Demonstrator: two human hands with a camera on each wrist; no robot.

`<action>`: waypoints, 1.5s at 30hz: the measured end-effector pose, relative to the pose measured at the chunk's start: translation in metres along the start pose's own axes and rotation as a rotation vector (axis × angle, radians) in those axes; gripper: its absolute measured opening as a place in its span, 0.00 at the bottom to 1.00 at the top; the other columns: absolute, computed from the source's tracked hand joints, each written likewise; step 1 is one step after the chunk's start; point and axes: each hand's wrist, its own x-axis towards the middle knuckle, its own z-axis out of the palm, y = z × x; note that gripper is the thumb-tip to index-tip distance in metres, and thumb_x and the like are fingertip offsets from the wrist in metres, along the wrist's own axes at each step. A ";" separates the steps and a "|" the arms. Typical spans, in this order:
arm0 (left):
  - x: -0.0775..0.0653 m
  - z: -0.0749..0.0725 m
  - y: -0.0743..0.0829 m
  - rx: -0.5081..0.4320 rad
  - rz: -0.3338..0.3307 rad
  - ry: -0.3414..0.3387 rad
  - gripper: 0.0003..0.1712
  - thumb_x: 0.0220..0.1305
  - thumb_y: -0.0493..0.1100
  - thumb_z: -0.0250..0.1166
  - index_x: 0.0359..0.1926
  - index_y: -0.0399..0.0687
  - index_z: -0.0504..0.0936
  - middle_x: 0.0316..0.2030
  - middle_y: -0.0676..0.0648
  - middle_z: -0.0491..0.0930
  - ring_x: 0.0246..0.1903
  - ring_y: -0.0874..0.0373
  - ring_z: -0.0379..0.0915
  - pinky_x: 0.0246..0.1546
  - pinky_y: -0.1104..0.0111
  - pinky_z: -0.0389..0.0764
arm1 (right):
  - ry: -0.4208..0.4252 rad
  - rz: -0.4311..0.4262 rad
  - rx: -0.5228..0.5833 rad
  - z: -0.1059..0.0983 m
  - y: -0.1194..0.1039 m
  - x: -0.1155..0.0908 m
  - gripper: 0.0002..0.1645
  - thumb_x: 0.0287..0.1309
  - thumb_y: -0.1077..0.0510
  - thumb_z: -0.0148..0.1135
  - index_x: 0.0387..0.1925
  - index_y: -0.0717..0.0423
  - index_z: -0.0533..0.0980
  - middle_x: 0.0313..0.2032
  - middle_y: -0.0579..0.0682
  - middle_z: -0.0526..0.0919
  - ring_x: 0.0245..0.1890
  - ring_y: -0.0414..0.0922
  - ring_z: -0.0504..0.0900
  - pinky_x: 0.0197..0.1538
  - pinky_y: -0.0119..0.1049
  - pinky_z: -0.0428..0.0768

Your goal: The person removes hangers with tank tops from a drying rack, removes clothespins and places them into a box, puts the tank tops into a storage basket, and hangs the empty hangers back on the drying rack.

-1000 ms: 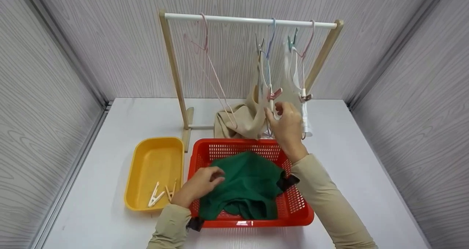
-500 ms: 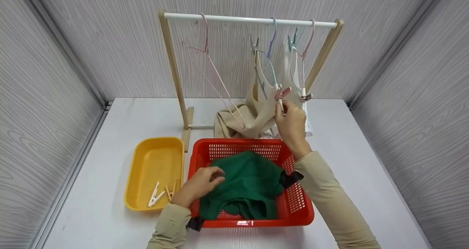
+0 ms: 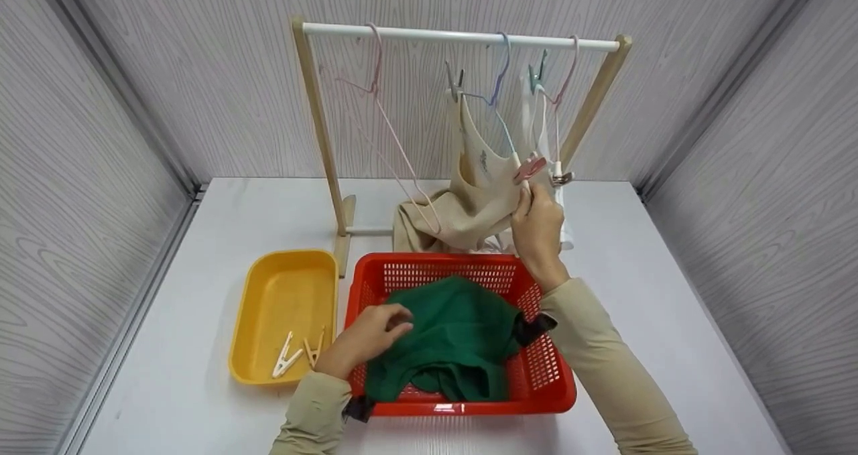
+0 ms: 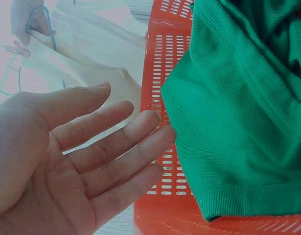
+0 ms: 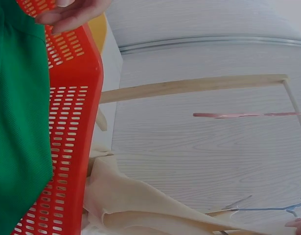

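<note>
My right hand pinches the low end of a blue clothes hanger, just beneath a pink clothespin. A beige tank top hangs from this hanger, its other strap held by a grey clothespin; its lower part bunches on the table behind the basket. With relaxed fingers, my left hand hovers at the left side of the red basket. Green ribbed cloth lies in the basket beside those fingers, palm showing in the left wrist view.
A wood-and-white rack stands behind the basket. It also carries a bare pink hanger on the left and a white garment on the right. The yellow tray at left holds a white clothespin and a yellowish one.
My right hand has closed on the hanger's end and drawn it to the right and toward me, turning the hanger so the tank top faces more forward. My left hand has stayed still.
</note>
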 end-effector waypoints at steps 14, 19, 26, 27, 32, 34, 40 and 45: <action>0.004 0.005 0.002 0.026 -0.027 0.035 0.13 0.69 0.41 0.57 0.49 0.38 0.79 0.44 0.40 0.83 0.41 0.52 0.77 0.51 0.54 0.82 | 0.098 -0.042 0.084 0.002 0.001 -0.006 0.11 0.66 0.65 0.51 0.34 0.72 0.75 0.27 0.68 0.82 0.25 0.58 0.77 0.31 0.52 0.77; 0.009 0.011 0.006 0.074 0.026 0.103 0.12 0.68 0.40 0.58 0.47 0.37 0.80 0.45 0.39 0.83 0.43 0.49 0.78 0.52 0.54 0.81 | 0.121 -0.055 0.119 -0.002 -0.001 -0.009 0.11 0.66 0.66 0.51 0.35 0.72 0.76 0.27 0.68 0.82 0.25 0.56 0.77 0.30 0.49 0.76; 0.020 0.012 0.020 -0.063 0.065 0.165 0.10 0.68 0.37 0.57 0.47 0.39 0.80 0.47 0.39 0.83 0.46 0.48 0.79 0.55 0.53 0.80 | 0.128 -0.047 0.134 -0.007 -0.005 -0.013 0.11 0.66 0.66 0.51 0.33 0.72 0.75 0.24 0.66 0.80 0.23 0.51 0.73 0.28 0.38 0.70; 0.023 0.012 0.022 -0.096 0.070 0.172 0.11 0.68 0.37 0.57 0.47 0.38 0.80 0.47 0.38 0.83 0.46 0.47 0.79 0.54 0.53 0.80 | 0.129 -0.047 0.138 -0.008 -0.006 -0.013 0.11 0.66 0.66 0.51 0.33 0.72 0.75 0.23 0.66 0.80 0.23 0.51 0.72 0.28 0.37 0.69; 0.042 0.014 0.032 -0.293 0.010 0.196 0.13 0.69 0.37 0.56 0.50 0.35 0.79 0.48 0.36 0.82 0.46 0.45 0.80 0.55 0.55 0.80 | 0.135 -0.049 0.149 -0.011 -0.008 -0.014 0.11 0.66 0.65 0.51 0.32 0.72 0.75 0.20 0.63 0.76 0.21 0.48 0.69 0.27 0.31 0.65; 0.051 0.016 0.035 -0.387 -0.038 0.205 0.15 0.70 0.38 0.55 0.52 0.33 0.77 0.49 0.35 0.82 0.48 0.44 0.80 0.56 0.55 0.80 | 0.137 -0.050 0.151 -0.011 -0.008 -0.016 0.11 0.66 0.66 0.52 0.32 0.72 0.75 0.20 0.63 0.75 0.21 0.47 0.69 0.27 0.30 0.64; 0.081 0.025 0.042 -0.673 -0.185 0.197 0.19 0.72 0.41 0.52 0.57 0.31 0.73 0.54 0.32 0.79 0.54 0.44 0.79 0.58 0.58 0.80 | 0.141 -0.052 0.157 -0.012 -0.007 -0.025 0.11 0.66 0.66 0.52 0.32 0.71 0.75 0.19 0.62 0.75 0.20 0.46 0.69 0.26 0.28 0.64; 0.108 0.029 0.045 -0.938 -0.316 0.219 0.22 0.73 0.41 0.51 0.62 0.32 0.70 0.58 0.32 0.76 0.58 0.45 0.77 0.63 0.58 0.76 | 0.139 -0.049 0.163 -0.013 -0.009 -0.034 0.11 0.66 0.66 0.52 0.31 0.71 0.76 0.18 0.61 0.74 0.20 0.43 0.68 0.26 0.26 0.63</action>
